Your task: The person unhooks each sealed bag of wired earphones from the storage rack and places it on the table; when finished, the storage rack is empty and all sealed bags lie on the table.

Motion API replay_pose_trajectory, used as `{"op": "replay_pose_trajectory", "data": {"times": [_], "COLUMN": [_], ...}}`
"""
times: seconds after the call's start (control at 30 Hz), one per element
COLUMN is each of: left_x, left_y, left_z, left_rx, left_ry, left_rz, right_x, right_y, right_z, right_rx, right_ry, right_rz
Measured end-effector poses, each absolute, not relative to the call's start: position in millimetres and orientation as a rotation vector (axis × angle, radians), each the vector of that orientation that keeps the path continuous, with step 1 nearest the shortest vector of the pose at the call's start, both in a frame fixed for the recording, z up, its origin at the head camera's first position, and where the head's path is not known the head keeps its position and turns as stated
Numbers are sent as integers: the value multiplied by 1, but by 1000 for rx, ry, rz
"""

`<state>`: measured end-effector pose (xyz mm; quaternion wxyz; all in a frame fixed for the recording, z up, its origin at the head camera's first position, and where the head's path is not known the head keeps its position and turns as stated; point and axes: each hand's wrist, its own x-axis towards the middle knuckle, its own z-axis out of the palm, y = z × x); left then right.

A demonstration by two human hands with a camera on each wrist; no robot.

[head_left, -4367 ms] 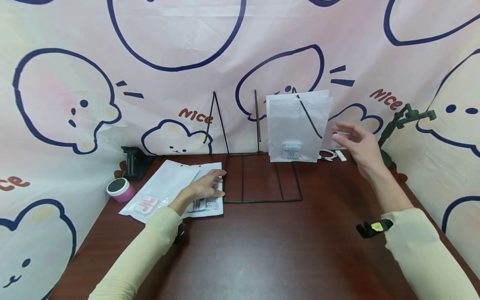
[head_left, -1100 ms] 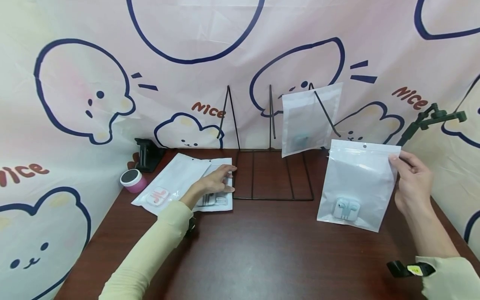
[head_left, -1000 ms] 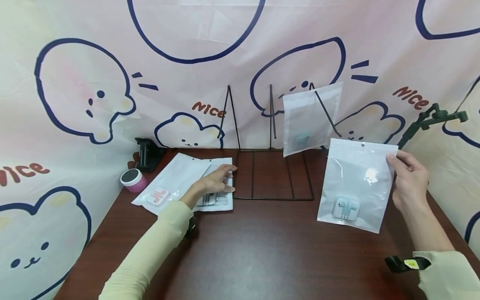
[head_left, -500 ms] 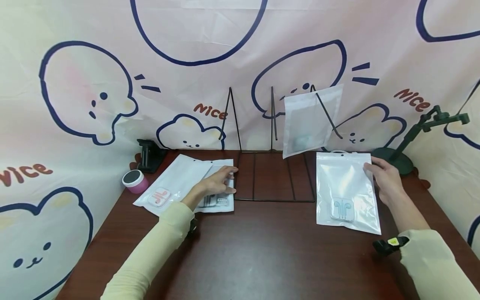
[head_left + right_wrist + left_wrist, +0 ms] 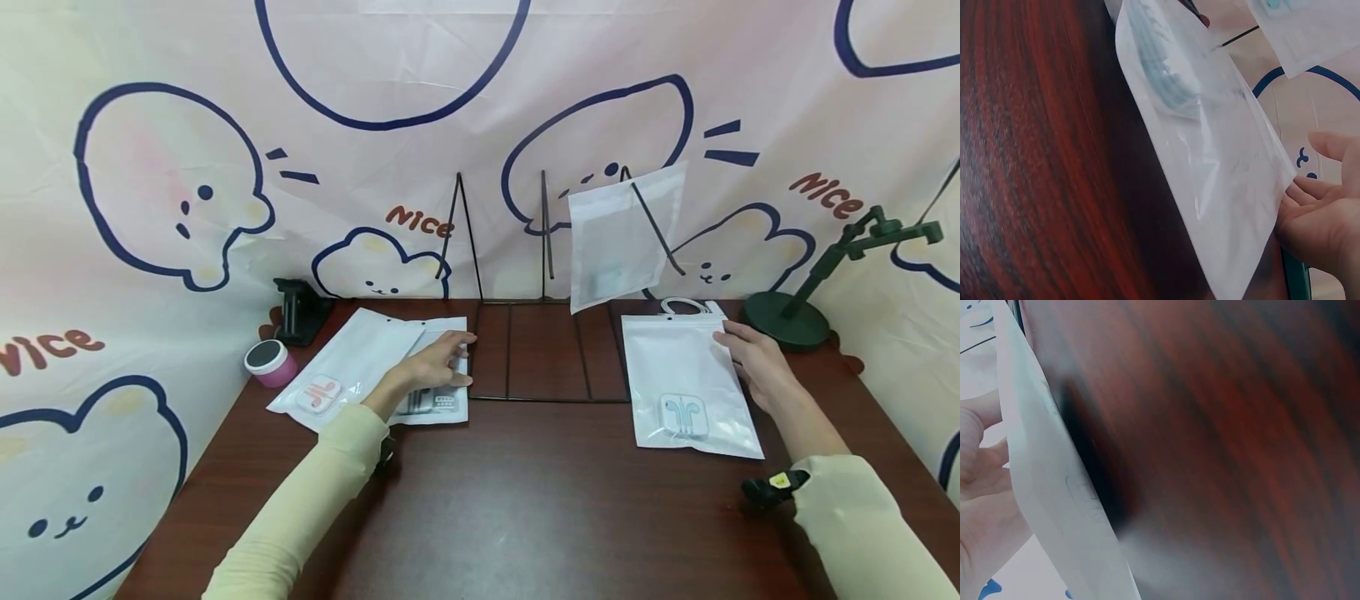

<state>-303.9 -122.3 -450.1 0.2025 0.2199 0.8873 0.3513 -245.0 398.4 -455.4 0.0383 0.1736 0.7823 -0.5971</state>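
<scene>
A white zip bag (image 5: 693, 362) with boxed earphones showing through its window lies on the right of the table. My right hand (image 5: 757, 362) touches its upper right edge; in the right wrist view the thumb stands apart from the bag (image 5: 1210, 181). On the left, two overlapping white bags lie flat, one with a pink-marked earphone box (image 5: 318, 393), the other (image 5: 448, 404) with a dark-and-white item partly hidden by my hand. My left hand (image 5: 423, 364) rests on them with loosely bent fingers. One white bag (image 5: 622, 242) hangs tilted on the rack's right hook.
A black wire rack (image 5: 551, 402) stands at the back centre, its left and middle hooks bare. A coiled white cable (image 5: 678, 301) lies behind the right bag, near a green stand (image 5: 783, 317). A black holder (image 5: 300, 312) and pink jar (image 5: 279, 372) are at back left.
My right hand took the front bag off the right hook, carried it right and lowered it onto the table, and its thumb is now off it. The left hand has stayed put.
</scene>
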Motion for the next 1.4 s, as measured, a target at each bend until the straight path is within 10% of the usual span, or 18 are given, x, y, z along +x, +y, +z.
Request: {"op": "replay_pose_trajectory", "data": {"times": [1.4], "left_x": [-302], "left_y": [-121], "left_z": [-449], "left_rx": [613], "left_ry": [2465], "left_rz": [996], "right_x": [-236], "right_y": [390], "right_z": [-386], "right_rx": [32], "right_ry": [2321], "right_rz": [-2252]}}
